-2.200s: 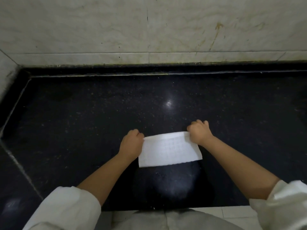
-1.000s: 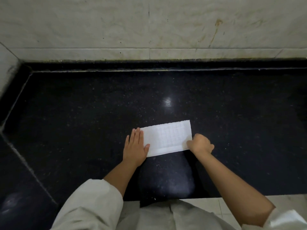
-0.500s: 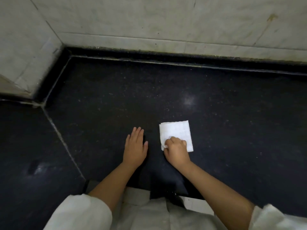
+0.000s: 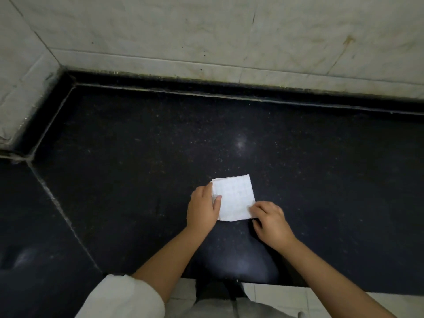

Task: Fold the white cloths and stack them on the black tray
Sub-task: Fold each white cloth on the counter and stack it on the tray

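Both hands frame a folded white cloth (image 4: 234,198) on a black speckled bench (image 4: 137,157), seen from a head-worn camera looking down. Beyond them, pale marble-patterned wall tiles (image 4: 206,31) rise behind the bench and turn a corner at far left, where a dark raised lip (image 4: 229,88) runs along the foot of the wall. A thin seam (image 4: 62,212) crosses the bench surface diagonally at left, dividing it into two slabs, and a soft glint of light (image 4: 239,143) shows on the stone just beyond the cloth. Two bare forearms reach in from the bottom of the frame, each ending in a rolled pale sleeve; the left sleeve (image 4: 124,297) is the more fully visible. At the bench's near edge, light floor tiles (image 4: 275,297) show below. The left hand (image 4: 203,208) lies at the cloth's left edge, its thumb resting on top of the fabric and its fingers curled at the far-left corner, pinching that side. The right hand (image 4: 269,220) sits at the near-right corner, fingers bent with the tips pressing down on the cloth's edge. The cloth itself is a small, roughly square packet with a faint grid texture, lying flat on the bench between the two hands, near the front edge. No tray appears in view.
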